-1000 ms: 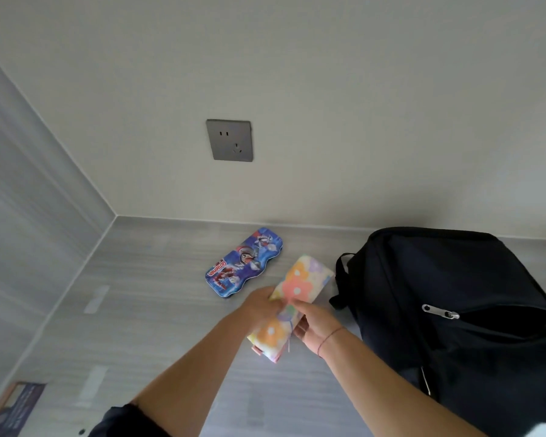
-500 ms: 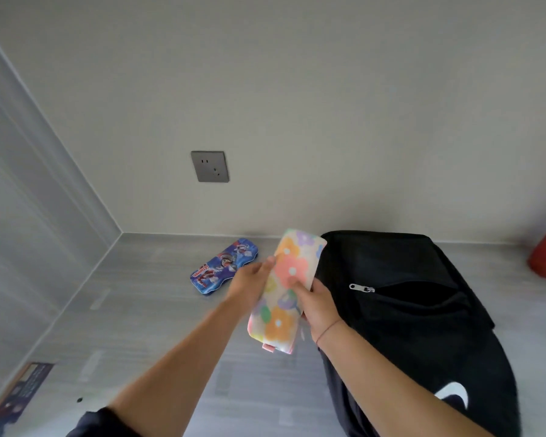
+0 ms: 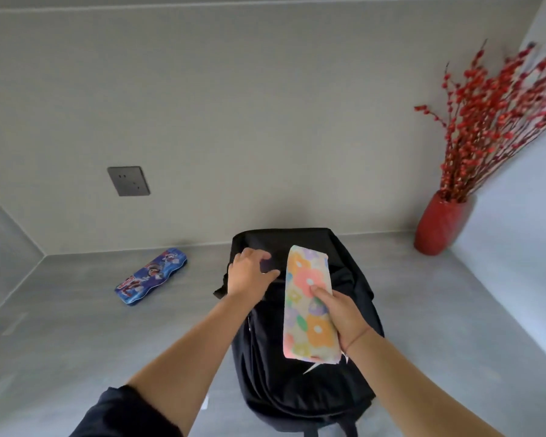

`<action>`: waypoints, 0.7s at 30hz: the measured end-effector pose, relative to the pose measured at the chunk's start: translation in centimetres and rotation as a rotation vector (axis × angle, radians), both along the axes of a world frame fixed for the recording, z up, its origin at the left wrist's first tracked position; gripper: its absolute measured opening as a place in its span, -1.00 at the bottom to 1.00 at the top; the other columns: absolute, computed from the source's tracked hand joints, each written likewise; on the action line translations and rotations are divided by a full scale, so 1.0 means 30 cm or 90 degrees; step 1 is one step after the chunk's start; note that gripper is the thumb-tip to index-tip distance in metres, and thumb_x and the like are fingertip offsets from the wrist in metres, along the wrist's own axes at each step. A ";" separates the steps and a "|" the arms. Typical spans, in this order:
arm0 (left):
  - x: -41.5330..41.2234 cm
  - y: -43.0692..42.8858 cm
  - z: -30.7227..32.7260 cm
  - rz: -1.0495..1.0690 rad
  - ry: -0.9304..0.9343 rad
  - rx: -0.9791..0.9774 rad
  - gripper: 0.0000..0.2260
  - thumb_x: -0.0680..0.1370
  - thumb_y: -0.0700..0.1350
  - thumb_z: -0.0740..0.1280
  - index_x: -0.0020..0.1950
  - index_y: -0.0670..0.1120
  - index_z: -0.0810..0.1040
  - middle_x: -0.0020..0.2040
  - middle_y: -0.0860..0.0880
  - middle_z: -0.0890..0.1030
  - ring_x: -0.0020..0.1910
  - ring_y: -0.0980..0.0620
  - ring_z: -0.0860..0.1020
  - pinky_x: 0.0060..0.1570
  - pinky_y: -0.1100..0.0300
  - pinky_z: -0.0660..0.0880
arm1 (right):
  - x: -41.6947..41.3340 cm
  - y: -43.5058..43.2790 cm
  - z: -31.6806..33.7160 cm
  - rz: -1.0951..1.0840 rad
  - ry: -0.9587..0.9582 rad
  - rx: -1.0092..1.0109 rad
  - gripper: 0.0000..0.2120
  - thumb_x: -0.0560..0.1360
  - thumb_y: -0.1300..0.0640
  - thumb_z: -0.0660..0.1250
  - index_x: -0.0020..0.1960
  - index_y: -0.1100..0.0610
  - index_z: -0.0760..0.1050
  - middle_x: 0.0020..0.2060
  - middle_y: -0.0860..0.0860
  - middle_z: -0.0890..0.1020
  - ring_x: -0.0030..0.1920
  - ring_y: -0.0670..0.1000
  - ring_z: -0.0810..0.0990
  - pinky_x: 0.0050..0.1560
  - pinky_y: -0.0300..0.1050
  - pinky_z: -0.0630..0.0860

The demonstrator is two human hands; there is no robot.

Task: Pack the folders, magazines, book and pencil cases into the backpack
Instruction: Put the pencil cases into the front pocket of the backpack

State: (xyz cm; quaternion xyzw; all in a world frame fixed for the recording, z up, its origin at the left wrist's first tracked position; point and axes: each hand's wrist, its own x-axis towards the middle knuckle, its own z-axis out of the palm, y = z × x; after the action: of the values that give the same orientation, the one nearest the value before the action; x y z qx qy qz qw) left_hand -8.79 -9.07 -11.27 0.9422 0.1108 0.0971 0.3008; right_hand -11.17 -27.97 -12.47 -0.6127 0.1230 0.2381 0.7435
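Backpack (image 3: 297, 389) – black, lying on the grey counter (image 3: 76, 326) with its top end toward the wall, right below the person's arms. The floral case (image 3: 306, 298) is held above the bag's upper half, long side running away from the camera, far end near the bag's top. The right hand (image 3: 344, 313) pinches it along its right edge: the thumb presses on the printed face and the fingers are tucked behind, out of sight. The left hand (image 3: 249, 272) rests on the bag's top left part, fingers bent down onto the fabric and thumb stretched out to the right toward the case – whether it actually grips the cloth I cannot tell. The tin case (image 3: 152, 275), blue with cartoon figures, lies flat on the counter well left of the bag, apart from both hands. A grey socket (image 3: 128, 181) sits in the wall above it. At the far right stands a red vase (image 3: 440, 225) of red twigs (image 3: 492, 115).
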 end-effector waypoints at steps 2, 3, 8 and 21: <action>0.015 -0.051 -0.010 -0.016 0.010 0.083 -0.57 0.46 0.02 0.41 0.31 0.00 0.46 0.27 0.01 0.45 0.28 -0.03 0.38 0.31 0.08 0.32 | -0.009 -0.065 -0.014 0.013 0.018 0.001 -0.68 0.48 0.05 0.36 0.09 0.28 0.57 0.00 0.25 0.67 0.01 0.29 0.63 0.10 0.21 0.56; 0.023 -0.071 -0.018 -0.023 0.014 0.124 -0.54 0.47 0.02 0.40 0.34 0.00 0.43 0.30 0.01 0.42 0.30 -0.03 0.37 0.32 0.08 0.30 | -0.012 -0.093 -0.020 0.020 0.028 0.003 -0.67 0.48 0.04 0.36 0.09 0.27 0.57 0.01 0.26 0.67 0.02 0.30 0.63 0.10 0.22 0.56; 0.069 -0.097 -0.042 -0.019 0.004 0.264 -0.58 0.52 -0.01 0.34 0.36 -0.01 0.40 0.31 -0.01 0.42 0.32 -0.04 0.36 0.33 0.07 0.29 | -0.015 -0.160 -0.041 0.062 0.063 -0.013 -0.67 0.48 0.04 0.36 0.09 0.27 0.59 0.00 0.25 0.68 0.01 0.29 0.64 0.06 0.16 0.58; 0.142 -0.102 -0.018 -0.164 -0.074 0.389 -0.66 -0.04 -0.26 0.63 -0.37 -0.03 0.64 -0.48 0.04 0.54 -0.55 0.06 0.53 -0.55 0.34 0.44 | 0.083 -0.051 -0.052 0.076 0.086 -0.053 -0.65 0.46 0.05 0.38 0.09 0.32 0.59 0.04 0.28 0.65 0.01 0.27 0.64 0.11 0.15 0.57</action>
State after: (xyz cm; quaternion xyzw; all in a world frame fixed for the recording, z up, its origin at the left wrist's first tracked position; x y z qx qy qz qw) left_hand -4.53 -12.12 -11.83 0.9880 -0.0605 0.1409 0.0202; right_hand -8.69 -29.51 -14.03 -0.6320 0.1456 0.3175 0.6918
